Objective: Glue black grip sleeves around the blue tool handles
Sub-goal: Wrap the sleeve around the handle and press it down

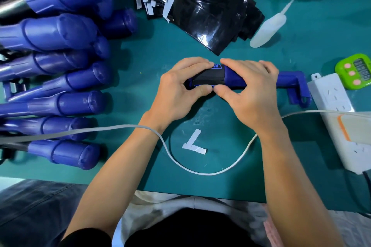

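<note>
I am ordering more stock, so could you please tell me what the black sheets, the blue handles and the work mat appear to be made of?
Black sheets: thin glossy film, likely plastic or vinyl, showing sharp white reflections.
Blue handles: moulded plastic, smooth satin finish with soft highlights and raised rings.
Work mat: matte green, perhaps rubber or vinyl; no glare, faint whitish smears.

Handle in work: blue tool handle (236, 78) lying flat, centre of the green mat (220, 122).
Sleeve: black grip sleeve (208, 77) wrapped around it.
Stock: glossy black sleeves (208, 18) beyond it; blue handles (60, 78) piled on the mat's left.
</note>
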### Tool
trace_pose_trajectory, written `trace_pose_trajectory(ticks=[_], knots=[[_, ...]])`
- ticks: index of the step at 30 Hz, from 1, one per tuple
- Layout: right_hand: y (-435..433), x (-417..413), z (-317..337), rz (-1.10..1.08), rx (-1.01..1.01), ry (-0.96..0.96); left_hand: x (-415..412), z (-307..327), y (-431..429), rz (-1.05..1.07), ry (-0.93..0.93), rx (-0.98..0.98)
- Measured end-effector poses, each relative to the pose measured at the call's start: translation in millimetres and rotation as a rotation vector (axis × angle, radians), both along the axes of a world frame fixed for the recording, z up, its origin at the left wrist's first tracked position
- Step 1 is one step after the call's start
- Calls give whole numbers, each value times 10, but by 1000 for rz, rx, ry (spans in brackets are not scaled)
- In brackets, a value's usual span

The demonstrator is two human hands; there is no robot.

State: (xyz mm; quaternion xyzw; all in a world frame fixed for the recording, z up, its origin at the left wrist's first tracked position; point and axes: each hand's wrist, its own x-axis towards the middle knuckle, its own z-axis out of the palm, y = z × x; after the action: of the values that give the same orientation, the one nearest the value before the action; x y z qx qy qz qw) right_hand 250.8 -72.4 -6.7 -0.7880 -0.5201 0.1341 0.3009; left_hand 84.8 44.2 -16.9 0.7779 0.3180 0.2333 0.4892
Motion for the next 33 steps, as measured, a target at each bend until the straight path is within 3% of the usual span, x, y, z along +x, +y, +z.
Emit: trace_pose_trajectory(ticks=[33], knots=[[22,-40,-38,-61,72,39,72,29,-122,124,-53,-127]])
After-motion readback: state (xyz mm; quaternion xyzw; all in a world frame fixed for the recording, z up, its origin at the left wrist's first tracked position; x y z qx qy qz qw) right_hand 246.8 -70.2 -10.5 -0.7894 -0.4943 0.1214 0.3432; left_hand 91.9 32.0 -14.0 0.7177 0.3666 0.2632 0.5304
